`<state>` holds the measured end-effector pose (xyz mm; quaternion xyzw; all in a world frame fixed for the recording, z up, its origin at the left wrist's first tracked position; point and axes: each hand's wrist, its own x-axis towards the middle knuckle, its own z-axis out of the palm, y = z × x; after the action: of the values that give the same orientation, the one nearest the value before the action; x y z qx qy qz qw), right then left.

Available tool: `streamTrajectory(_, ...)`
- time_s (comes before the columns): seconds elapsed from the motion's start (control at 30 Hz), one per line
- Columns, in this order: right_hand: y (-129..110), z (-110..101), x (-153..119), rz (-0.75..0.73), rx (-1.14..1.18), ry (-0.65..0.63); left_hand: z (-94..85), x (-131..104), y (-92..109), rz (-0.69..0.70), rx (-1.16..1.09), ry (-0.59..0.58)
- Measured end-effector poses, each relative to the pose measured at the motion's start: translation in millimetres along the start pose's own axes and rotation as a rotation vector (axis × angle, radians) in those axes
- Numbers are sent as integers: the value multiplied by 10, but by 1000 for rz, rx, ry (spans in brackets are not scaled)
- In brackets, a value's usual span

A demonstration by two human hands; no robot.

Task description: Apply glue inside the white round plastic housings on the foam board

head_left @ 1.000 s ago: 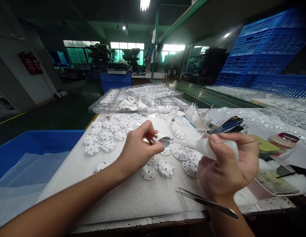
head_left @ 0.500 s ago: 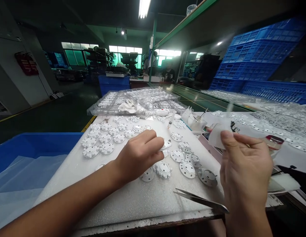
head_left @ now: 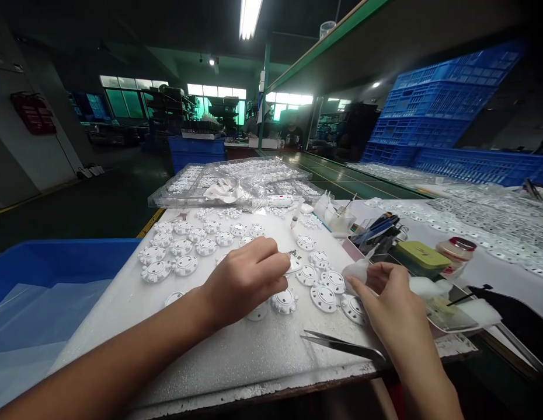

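Over the white foam-like board (head_left: 219,356), my left hand (head_left: 254,283) is closed on a white plastic part (head_left: 294,262) with small black marks, which sticks out past the fingers. My right hand (head_left: 392,300) grips a white squeeze bottle (head_left: 355,272) by its body; its thin nozzle points up and to the right. Several round white discs with knobbed rims (head_left: 324,297) lie between and around both hands. Metal tweezers (head_left: 345,345) rest near the board's front edge, left of my right wrist.
A blue bin (head_left: 79,251) stands at the left. Clear plastic trays (head_left: 166,195) of small white parts lie behind the board. At the right are a tool box (head_left: 379,233), a yellow-green sponge (head_left: 423,255) and a red-lidded jar (head_left: 458,251). Blue crates (head_left: 438,111) are stacked behind.
My right hand has come down and left with the squeeze bottle, uncovering the tool box and sponge. My left hand keeps its hold on the white part. The view has shifted slightly.
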<state>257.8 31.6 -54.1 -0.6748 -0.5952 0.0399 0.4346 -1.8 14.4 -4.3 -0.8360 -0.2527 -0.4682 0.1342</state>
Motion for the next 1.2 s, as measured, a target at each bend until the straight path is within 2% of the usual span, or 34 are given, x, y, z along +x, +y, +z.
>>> streamTrajectory(0.1, -149, -169, -163, 4, -103, 160, 2, -9, 21, -3, -14, -36)
streamTrajectory(0.17, -280, -291, -262, -87, -105, 246, 2, -12, 37, 0, -24, -62)
streamTrajectory(0.2, -341, -335, -293, -157, -46, 234, 2, -13, 45, 3, -29, -75)
streamTrajectory(0.23, -397, -363, -310, -233, 44, 177, 3, -12, 54, 5, -36, -89)
streamTrajectory(0.37, -569, -328, -268, -466, 339, -230, 8, -7, 90, -7, -113, -143)
streamTrajectory(0.43, -636, -281, -235, -550, 372, -305, 14, -3, 105, -18, -156, -136)
streamTrajectory(0.53, -710, -227, -227, -630, 393, -325, 29, 1, 115, -43, -207, -114)
streamTrajectory(0.63, -745, -172, -251, -703, 448, -282, 44, 0, 104, -55, -242, -103)
streamTrajectory(0.8, -738, -48, -267, -875, 431, -38, 17, 11, 89, -37, -342, -111)
streamTrajectory(0.87, -729, -17, -265, -901, 407, 5, -13, 30, 104, -100, -440, -141)
streamTrajectory(1.07, -709, -4, -269, -919, 337, 78, -53, 96, 167, -577, -817, -214)
streamTrajectory(1.2, -685, -20, -269, -940, 307, 61, -34, 109, 147, -683, -1029, -243)
